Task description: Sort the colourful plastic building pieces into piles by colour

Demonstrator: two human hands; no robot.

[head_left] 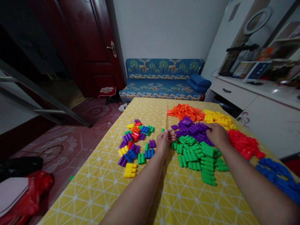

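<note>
My left hand [165, 141] is above the middle of the table, its fingers curled. A small green building block [162, 130] shows at its fingertips. At the right edge of the purple building block pile [193, 129], my right hand [217, 135] has its fingers closed on a purple block, partly hidden by the hand. Green building blocks [193, 154] lie in a heap just in front of the purple ones. Left of my left hand are joined multicoloured blocks [134, 134], a blue-and-green group [149, 153] and a yellow joined piece [130, 170].
Orange [185, 112], yellow [219, 118], red [245, 143] and blue [277, 176] block piles line the back and right of the yellow patterned table [98, 193]. Beyond stands a blue sofa [161, 84]. A white cabinet [264, 115] is on the right.
</note>
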